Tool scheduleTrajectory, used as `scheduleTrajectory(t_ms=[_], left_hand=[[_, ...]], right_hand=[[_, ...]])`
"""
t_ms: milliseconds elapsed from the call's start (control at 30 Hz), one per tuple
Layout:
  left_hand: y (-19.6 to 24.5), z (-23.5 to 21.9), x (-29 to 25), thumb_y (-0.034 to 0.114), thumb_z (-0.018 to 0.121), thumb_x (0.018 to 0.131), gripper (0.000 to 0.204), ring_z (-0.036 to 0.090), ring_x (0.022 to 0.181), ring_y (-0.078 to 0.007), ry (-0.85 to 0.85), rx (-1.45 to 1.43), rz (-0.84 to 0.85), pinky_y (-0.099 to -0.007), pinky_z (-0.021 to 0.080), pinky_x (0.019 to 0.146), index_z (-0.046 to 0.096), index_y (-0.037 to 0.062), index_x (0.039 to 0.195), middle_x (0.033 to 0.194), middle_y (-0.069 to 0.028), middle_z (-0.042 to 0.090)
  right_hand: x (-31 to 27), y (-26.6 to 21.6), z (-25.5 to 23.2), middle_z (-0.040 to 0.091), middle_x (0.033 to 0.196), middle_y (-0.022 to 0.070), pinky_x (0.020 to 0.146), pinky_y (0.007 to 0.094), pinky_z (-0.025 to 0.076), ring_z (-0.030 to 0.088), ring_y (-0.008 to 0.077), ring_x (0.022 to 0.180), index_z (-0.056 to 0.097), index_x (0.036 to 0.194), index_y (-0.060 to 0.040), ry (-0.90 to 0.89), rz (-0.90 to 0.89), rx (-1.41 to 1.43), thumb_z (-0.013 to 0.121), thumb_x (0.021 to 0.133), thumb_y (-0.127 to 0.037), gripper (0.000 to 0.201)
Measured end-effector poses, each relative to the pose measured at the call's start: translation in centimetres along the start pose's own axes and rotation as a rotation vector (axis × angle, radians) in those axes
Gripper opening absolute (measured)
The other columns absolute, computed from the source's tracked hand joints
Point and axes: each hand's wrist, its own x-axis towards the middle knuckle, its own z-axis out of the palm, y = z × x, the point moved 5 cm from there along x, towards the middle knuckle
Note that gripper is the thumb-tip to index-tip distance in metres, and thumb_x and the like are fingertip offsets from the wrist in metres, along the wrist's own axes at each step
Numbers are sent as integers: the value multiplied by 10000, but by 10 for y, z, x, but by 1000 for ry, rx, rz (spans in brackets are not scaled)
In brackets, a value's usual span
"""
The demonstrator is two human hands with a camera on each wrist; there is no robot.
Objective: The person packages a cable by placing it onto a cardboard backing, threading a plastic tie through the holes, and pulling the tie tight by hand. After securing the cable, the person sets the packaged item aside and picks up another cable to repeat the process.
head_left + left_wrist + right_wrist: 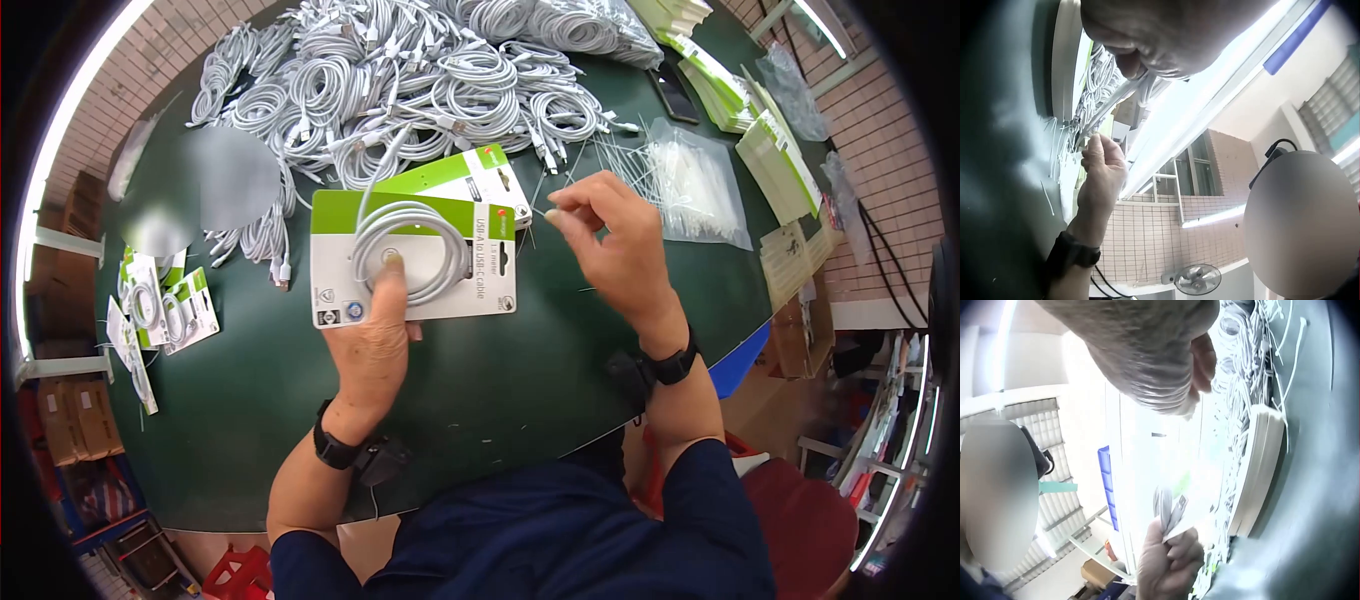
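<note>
My left hand [372,345] holds a green and white USB-A to USB-C cable card [335,265], its thumb pressed down inside a coiled grey-white cable [410,213] on the card's front. In the right wrist view, the cable's metal plug [1180,505] shows above that hand. To the right of the card, my right hand [622,240] is raised, thumb and forefinger pinching a thin white cable tie [537,210] by its end. Behind the held card lies a stack of similar cards [430,180], partly hidden by it.
A large heap of coiled cables [320,90] fills the table's far side. At right lie a bag of cable ties [695,190], a phone [673,93] and stacks of cards [780,165]. Several carded cables [190,310] lie at left on the green table [480,400].
</note>
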Motion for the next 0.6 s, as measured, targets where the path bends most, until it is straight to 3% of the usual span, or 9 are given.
scheduleTrajectory(t_ms=[67, 100, 200, 300, 400, 500, 600], left_hand=[[1, -7, 5, 115, 685, 1000, 286, 576, 563, -70, 21, -1, -4, -223, 448, 407, 589, -20, 1233, 915, -63, 662], [1, -9, 7, 117, 688, 993, 291, 576, 561, -69, 35, -1, -6, -221, 446, 404, 592, -20, 1232, 915, -64, 661], [-1, -14, 13, 111, 687, 987, 292, 577, 558, -73, 51, -36, 0, -222, 445, 402, 593, -20, 1229, 917, -65, 661], [-2, -16, 15, 112, 692, 981, 296, 579, 559, -74, 65, -48, 10, -223, 442, 398, 593, -18, 1228, 919, -66, 661], [-3, -17, 16, 111, 690, 980, 296, 578, 552, -76, 56, -60, 2, -225, 442, 395, 590, -15, 1229, 919, -67, 659], [0, -13, 13, 114, 690, 983, 292, 574, 541, -77, 75, -56, 27, -226, 445, 394, 587, -11, 1226, 917, -68, 658], [-1, -12, 10, 122, 692, 987, 294, 570, 531, -79, 62, -31, 35, -225, 448, 395, 580, -8, 1226, 913, -70, 656]], right_hand=[[2, 34, -1, 705, 929, 108, 735, 413, 557, 692, 284, 807, 748, 1003, -57, -154, 207, -198, 846, 834, -178, 230], [1, 42, -1, 727, 945, 122, 712, 366, 565, 707, 251, 785, 754, 1018, -11, -240, 174, -375, 843, 835, -189, 271], [-4, 60, 6, 720, 928, 139, 733, 400, 561, 703, 288, 795, 748, 980, -10, -416, 290, -373, 832, 835, -191, 247], [-5, 57, 10, 701, 901, 160, 790, 471, 550, 692, 382, 885, 737, 929, -22, -461, 269, -367, 789, 879, -222, 213], [-8, 50, 11, 706, 905, 170, 802, 483, 549, 692, 394, 894, 723, 905, -18, -442, 192, -402, 759, 899, -198, 184], [-10, 51, 8, 708, 906, 178, 768, 465, 541, 686, 396, 861, 686, 879, 10, -418, 207, -424, 750, 881, -167, 188], [-6, 51, 2, 727, 932, 157, 805, 477, 554, 704, 388, 901, 719, 897, -34, -397, 303, -390, 760, 892, -193, 164]])
